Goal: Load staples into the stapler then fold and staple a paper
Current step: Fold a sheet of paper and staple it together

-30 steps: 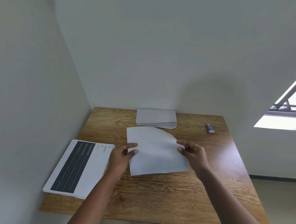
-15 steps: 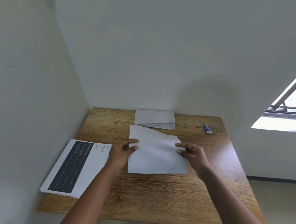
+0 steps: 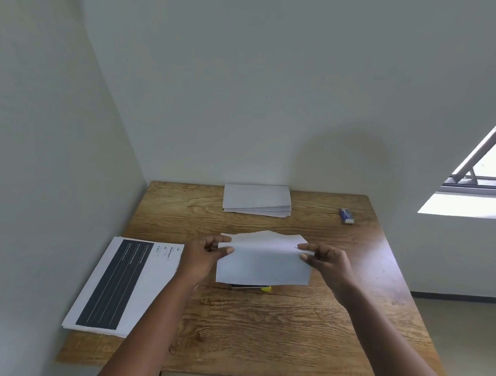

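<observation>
Mid-fold: white sheet of paper (image 3: 262, 264) held just above the wooden table (image 3: 276, 329), its near half brought up toward the far edge so the corners can be matched before creasing. Left hand (image 3: 208, 253) pinching the left edge, right hand (image 3: 323, 260) pinching the right, both clamped on the sheet to keep the halves aligned. Under the paper, a dark stapler with a yellow tip (image 3: 251, 287), likely kept close for stapling. Beyond, a stack of folded papers (image 3: 257, 200); far right, a small blue staple box (image 3: 346, 216); left, printed sheets (image 3: 124, 285).
</observation>
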